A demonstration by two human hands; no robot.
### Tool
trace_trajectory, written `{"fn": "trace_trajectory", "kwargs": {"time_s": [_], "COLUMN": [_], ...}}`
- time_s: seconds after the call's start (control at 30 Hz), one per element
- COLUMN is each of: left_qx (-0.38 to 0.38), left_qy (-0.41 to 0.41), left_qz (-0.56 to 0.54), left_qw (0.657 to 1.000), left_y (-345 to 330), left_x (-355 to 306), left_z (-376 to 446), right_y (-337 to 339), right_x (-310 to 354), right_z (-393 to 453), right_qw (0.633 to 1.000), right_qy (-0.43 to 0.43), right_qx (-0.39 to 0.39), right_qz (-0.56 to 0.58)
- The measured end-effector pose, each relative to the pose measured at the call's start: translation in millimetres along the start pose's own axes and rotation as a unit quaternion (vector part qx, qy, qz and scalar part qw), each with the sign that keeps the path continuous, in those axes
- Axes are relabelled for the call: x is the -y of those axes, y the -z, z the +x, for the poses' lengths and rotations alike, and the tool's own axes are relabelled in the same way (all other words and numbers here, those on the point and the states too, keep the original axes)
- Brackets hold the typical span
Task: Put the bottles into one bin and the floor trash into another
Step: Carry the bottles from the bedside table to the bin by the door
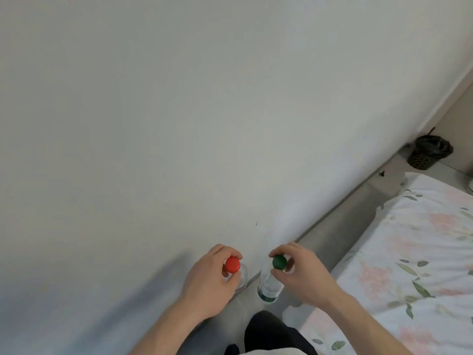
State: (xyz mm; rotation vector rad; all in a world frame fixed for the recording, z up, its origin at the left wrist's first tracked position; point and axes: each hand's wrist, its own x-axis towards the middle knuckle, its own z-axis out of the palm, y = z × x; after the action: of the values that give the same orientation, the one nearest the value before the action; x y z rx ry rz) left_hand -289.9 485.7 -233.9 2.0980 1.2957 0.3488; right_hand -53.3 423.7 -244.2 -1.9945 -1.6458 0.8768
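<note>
Bottles: L grip [210, 275] pinches red-cap one [239, 275], R grip [302, 275] green-cap [268, 283]

Left hand [210, 280], right hand [304, 275] — fingers [281, 249] curled, pinching — forearms extended.

The person shows 2 bare forearms with no sleeves, watch or rings in sight. The left hand [210, 278] and right hand [302, 275] are both uncovered. Below them, dark black clothing [268, 331] covers the legs, with a pale fabric edge [268, 351] at the bottom.
</note>
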Motion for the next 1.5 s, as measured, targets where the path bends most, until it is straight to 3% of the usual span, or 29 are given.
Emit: {"fn": "trace_trajectory", "kwargs": {"time_s": [0.3, 0.53, 0.93, 1.3, 1.5], "left_qx": [0.072, 0.11, 0.147, 0.217, 0.272], "left_qy": [-0.086, -0.121, -0.173, -0.231, -0.227], "left_qz": [-0.002, 0.015, 0.023, 0.031, 0.056], "left_qw": [0.994, 0.986, 0.973, 0.948, 0.934], "left_y": [-22, -72, -180, -276, -340], "left_x": [-43, -101, -283, -427, -487], "left_z": [117, 236, 448, 595, 707], "right_y": [59, 127, 315, 427, 482], "right_x": [-50, -124, -275, -382, -447], "right_z": [39, 95, 161, 192, 250], "right_qw": [0.991, 0.98, 0.965, 0.935, 0.91], "right_qy": [-0.091, -0.125, -0.175, -0.247, -0.287], "right_qx": [-0.09, -0.139, -0.188, -0.252, -0.291], "right_qz": [0.033, 0.064, 0.044, 0.045, 0.066]}}
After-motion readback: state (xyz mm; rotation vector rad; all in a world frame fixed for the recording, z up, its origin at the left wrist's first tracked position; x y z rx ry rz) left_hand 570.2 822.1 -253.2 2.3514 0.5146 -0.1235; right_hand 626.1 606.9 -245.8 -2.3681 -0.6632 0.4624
